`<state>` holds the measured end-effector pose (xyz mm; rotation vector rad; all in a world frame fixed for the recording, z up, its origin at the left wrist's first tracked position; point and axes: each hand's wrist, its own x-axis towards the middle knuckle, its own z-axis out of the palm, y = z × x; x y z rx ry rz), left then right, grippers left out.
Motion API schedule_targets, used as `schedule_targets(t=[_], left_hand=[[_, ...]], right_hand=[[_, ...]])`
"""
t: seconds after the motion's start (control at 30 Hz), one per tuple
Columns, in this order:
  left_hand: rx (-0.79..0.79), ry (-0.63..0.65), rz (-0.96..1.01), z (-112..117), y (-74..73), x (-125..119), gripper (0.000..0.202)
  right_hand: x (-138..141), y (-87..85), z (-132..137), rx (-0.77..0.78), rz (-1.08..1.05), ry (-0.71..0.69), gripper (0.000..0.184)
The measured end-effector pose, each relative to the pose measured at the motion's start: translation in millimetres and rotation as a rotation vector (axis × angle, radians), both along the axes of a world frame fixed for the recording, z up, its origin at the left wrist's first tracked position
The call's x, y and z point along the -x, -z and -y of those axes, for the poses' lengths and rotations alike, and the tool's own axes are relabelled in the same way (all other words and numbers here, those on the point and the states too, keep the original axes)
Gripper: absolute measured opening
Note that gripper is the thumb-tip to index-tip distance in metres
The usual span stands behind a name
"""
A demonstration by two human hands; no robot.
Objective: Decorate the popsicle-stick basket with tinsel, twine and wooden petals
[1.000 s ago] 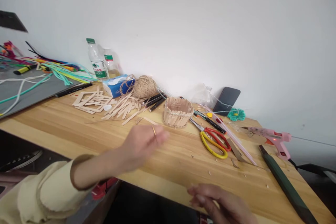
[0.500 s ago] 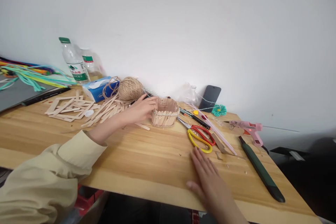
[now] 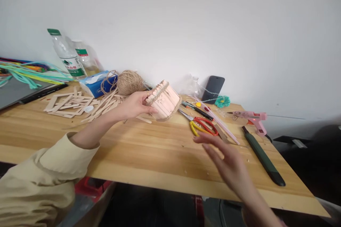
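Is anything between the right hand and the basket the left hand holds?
Nothing visible. The right hand, open, hovers over bare table. The basket is tilted in the left hand. The scissors lie flat beside that gap.

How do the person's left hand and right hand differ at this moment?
The left hand is closed on a small basket of pale wooden craft sticks, holding it tipped sideways; the right hand is open, fingers spread, holding nothing. The left hand wears a gold ring; none shows on the right hand. Both are over the light wooden table.
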<state>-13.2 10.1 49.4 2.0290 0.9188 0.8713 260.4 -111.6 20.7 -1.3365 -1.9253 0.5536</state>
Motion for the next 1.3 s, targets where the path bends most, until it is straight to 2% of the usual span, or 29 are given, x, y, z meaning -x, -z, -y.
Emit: schedule_targets(t=[0.07, 0.13, 0.23, 0.33, 0.4, 0.47, 0.57, 0.63, 0.77, 0.9, 1.07, 1.17, 1.3], left_hand=[[0.053, 0.013, 0.054, 8.1, 2.2, -6.6, 0.037], [0.094, 0.012, 0.090, 13.2, 5.4, -14.4, 0.036], [0.115, -0.012, 0.197, 15.5, 11.4, -24.3, 0.037], [0.109, -0.014, 0.266, 16.8, 16.0, -29.2, 0.038], [0.114, 0.014, 0.236, 19.7, 16.2, -29.9, 0.035], [0.127, 0.062, 0.192, 23.8, 14.0, -29.5, 0.030], [0.130, 0.119, 0.153, 29.6, 9.3, -28.0, 0.025], [0.117, 0.135, 0.141, 31.9, 7.7, -27.1, 0.027], [0.101, 0.154, 0.141, 33.3, 9.7, -26.4, 0.038], [0.128, 0.152, 0.157, 33.3, 13.0, -25.7, 0.042], [0.191, 0.213, 0.178, 30.1, 8.8, -20.4, 0.041], [0.238, 0.221, 0.219, 28.5, 5.6, -19.6, 0.037], [0.274, 0.138, 0.267, 26.3, 10.5, -25.5, 0.026]], right_hand=[[5.3, -12.6, -20.4, -0.007, -0.200, 0.052, 0.030], [14.5, -17.1, -41.8, -0.065, -0.243, 0.058, 0.044], [28.7, -12.4, -71.0, -0.062, -0.241, 0.042, 0.068], [34.8, -2.7, -91.3, -0.006, -0.319, -0.010, 0.067], [33.7, 1.8, -97.4, -0.006, -0.336, -0.068, 0.071], [30.5, 3.5, -97.5, -0.023, -0.322, -0.145, 0.084], [25.9, 2.3, -90.9, -0.067, -0.286, -0.223, 0.106], [24.4, 1.1, -85.3, -0.114, -0.235, -0.235, 0.111], [24.9, -1.4, -76.2, -0.193, -0.147, -0.235, 0.108], [28.7, -1.6, -71.7, -0.240, -0.107, -0.165, 0.104], [34.4, 6.4, -75.6, -0.229, -0.140, -0.117, 0.084], [36.7, 9.7, -78.3, -0.230, -0.146, -0.086, 0.081], [38.4, 10.1, -79.1, -0.259, -0.136, -0.041, 0.080]])
